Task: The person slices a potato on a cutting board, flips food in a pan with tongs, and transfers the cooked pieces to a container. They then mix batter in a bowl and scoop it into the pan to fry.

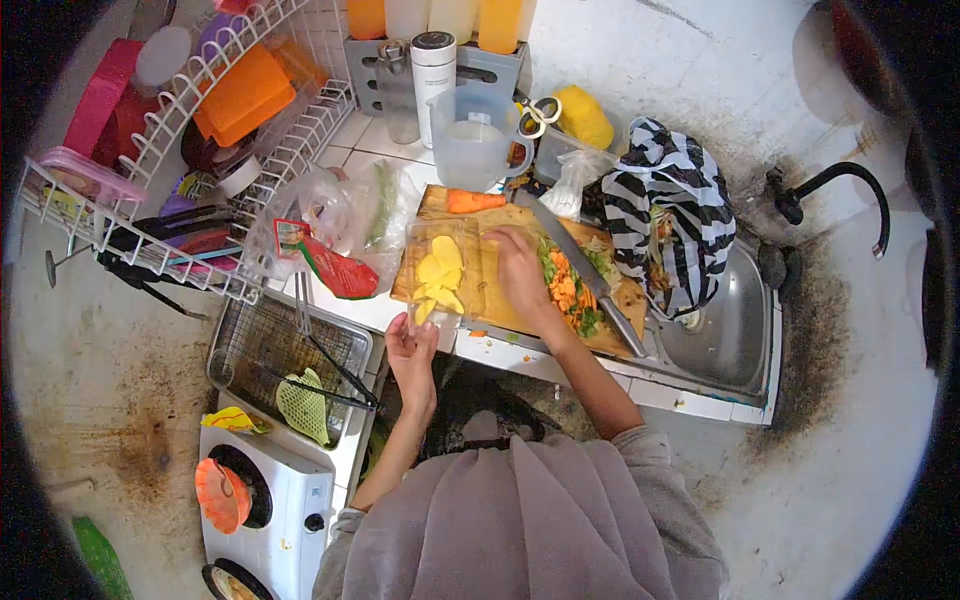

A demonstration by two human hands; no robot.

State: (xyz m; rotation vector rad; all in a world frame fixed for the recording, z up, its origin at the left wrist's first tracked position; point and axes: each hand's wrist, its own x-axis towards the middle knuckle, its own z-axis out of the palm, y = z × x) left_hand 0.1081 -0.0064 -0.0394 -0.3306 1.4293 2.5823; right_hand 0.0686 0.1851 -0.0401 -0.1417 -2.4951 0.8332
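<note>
My left hand [412,348] grips the near edge of a clear plastic container [472,298] at the left of the wooden cutting board [505,312]. Inside it lie yellow slices [438,272] that look like potato. Over the middle of the board is my right hand [522,275], fingers loosely bent toward the container; nothing shows in them. To its right, chopped carrot and greens [568,288] are heaped. A large knife [572,252] lies slantwise across the board, its handle toward me. A carrot piece [474,202] rests at the far edge.
Right of the board, a striped plastic bag [668,200] sits at the metal sink [735,335]. Behind stand a clear jug [470,150] and a white bottle [434,85]. Plastic bags [350,215] and a dish rack [150,215] are left; a stove [275,510] is lower left.
</note>
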